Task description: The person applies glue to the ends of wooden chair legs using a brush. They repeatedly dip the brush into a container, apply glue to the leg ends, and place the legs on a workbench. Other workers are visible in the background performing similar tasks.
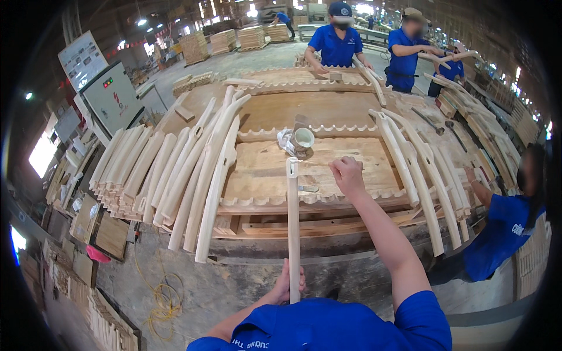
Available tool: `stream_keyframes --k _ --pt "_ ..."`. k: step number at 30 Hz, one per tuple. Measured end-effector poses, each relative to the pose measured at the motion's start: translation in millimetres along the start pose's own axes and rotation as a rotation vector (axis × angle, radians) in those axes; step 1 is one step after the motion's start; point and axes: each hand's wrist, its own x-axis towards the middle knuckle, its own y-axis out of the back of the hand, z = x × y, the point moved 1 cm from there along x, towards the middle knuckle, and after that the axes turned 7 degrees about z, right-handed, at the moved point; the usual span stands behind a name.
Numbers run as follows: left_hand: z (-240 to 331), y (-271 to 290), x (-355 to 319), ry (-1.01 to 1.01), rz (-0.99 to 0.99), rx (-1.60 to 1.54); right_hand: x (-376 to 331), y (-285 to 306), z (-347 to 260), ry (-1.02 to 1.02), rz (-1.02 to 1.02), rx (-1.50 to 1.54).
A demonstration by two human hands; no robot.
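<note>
left hand (284, 282) grips bar (294, 228) over edging (345, 199) | right hand (349, 177): hold unclear, bare board (374, 165) beside

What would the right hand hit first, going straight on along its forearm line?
Probably the scalloped strip just beyond the right hand, passing right of the cup. Depth is unclear from this view; the hand may be high enough to clear it.

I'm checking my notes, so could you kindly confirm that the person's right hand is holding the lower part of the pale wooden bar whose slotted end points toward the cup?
Not quite: the head view shows that the person's left hand is holding the lower part of the pale wooden bar, whose slotted end points toward the cup.
</note>
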Motion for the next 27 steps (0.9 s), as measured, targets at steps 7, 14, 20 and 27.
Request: stream_keyframes --k 7,14,20,27 --pt "3 2 -1 -0.006 -0.030 0.001 5 34 -17 0.211 -0.090 -0.111" --pt "-2 9 -1 0.030 -0.241 -0.125 77 52 -81 0.660 -0.115 -0.372" --pt "-5 8 -2 0.006 -0.174 -0.057 92 17 -123 1.028 -0.254 -0.819" --pt "8 2 -14 0.021 -0.057 0.033 96 16 -128 0.923 -0.413 -0.570"
